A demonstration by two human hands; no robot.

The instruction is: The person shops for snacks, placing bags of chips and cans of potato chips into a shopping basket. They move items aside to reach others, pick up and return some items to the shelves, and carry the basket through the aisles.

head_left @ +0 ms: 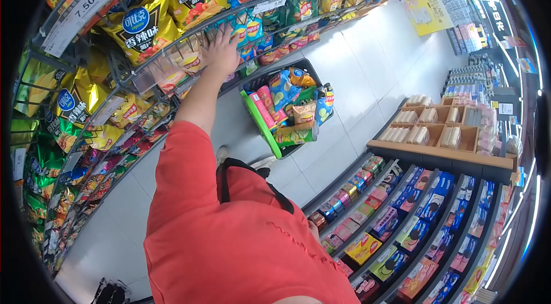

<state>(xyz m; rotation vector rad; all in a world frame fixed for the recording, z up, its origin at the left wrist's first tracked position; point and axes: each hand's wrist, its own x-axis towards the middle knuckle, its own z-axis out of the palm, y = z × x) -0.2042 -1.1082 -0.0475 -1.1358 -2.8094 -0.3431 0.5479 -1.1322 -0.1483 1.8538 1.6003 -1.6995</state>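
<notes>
My left hand [221,53] reaches out to the snack shelf, its fingers stretched and spread over the wire front of a lower tier. Just left of it sits a pale pink Lay's chip bag [191,61], and at its right is a blue Lay's chip bag [253,28]. Only a sliver of my right hand [313,230] shows beside my red shirt; its fingers are hidden. On the floor beyond my body stands a black shopping basket [310,69] with a green handle [261,126], filled with chip bags and canisters.
Yellow chip bags [143,26] fill the upper shelf at left, above a price tag [79,16]. Low racks of boxed biscuits [363,246] curve along the right. Behind them stands a wooden divided display [430,140]. Pale floor tiles [367,69] run between the shelves.
</notes>
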